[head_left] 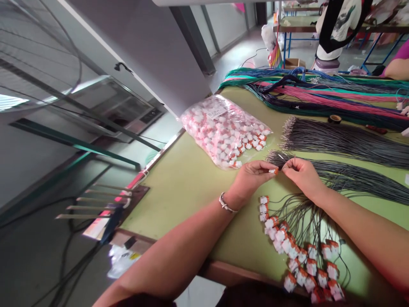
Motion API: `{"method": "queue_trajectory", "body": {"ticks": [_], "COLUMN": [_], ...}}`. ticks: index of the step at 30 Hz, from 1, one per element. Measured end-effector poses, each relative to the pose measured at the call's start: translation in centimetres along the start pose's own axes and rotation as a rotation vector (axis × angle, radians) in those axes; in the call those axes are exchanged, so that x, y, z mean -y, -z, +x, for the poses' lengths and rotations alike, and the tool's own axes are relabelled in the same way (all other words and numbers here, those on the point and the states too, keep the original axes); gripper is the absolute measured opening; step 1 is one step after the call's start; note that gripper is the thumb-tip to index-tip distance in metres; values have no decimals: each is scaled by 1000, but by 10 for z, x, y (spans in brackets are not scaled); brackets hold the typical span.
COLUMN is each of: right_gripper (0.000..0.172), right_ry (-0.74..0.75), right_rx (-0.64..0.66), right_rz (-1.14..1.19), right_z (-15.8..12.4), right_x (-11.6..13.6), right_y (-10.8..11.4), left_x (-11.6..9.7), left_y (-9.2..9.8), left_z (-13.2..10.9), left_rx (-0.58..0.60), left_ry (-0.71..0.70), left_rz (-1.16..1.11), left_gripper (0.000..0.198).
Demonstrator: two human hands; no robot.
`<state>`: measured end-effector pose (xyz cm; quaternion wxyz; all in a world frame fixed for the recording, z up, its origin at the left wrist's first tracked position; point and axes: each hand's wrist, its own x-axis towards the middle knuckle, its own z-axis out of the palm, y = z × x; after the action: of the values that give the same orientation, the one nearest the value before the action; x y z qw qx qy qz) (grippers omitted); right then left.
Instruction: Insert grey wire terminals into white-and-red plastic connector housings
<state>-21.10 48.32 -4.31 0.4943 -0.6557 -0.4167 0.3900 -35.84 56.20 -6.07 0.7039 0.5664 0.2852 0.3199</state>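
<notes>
Between its thumb and fingers my left hand [254, 174] pinches a small white and orange connector housing [274, 171]. Close to its orange end, the fingertips of my right hand [297, 170] are pinched together on what looks like a thin dark wire, mostly hidden by the fingers. Beneath and beyond my right hand lies a bundle of black wires [338, 170] with bare-looking tips. Nearer to me, several white and orange connectors [287, 245] with dark wires attached are spread in a cluster under my right forearm.
A clear bag of connectors [220, 128] lies left of the hands. A second black wire bundle [345, 143], a tape roll [334, 119] and long coloured wires [306, 89] lie farther back. A pronged rack [105, 209] sits at the table's left edge. Another person's arm [398, 67] shows at far right.
</notes>
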Motion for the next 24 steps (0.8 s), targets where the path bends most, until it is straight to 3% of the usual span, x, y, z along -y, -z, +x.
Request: {"method": "queue_trajectory", "body": {"ticks": [9,14,20,24], "right_gripper": [10,10,13,17], "right_ry": [113,72,45,27], "right_rx": [-53,-41,-35,-21], "right_rz": [-154,-149,-183,-167], "right_z": [-1,1,2,2], "right_x": [-4,-8,-10,-3], "right_y": [-5,-7,-7,-6], "left_x": [3,3,6,5], "left_y": [0,-1,-7,-7], "left_z": [1,1,-1,-1], "left_rx": [0,16,35,-14], "left_ry": [-41,-61,16,40], "left_rz": [24,86,17,-27], "left_gripper": [19,17,21,24]}}
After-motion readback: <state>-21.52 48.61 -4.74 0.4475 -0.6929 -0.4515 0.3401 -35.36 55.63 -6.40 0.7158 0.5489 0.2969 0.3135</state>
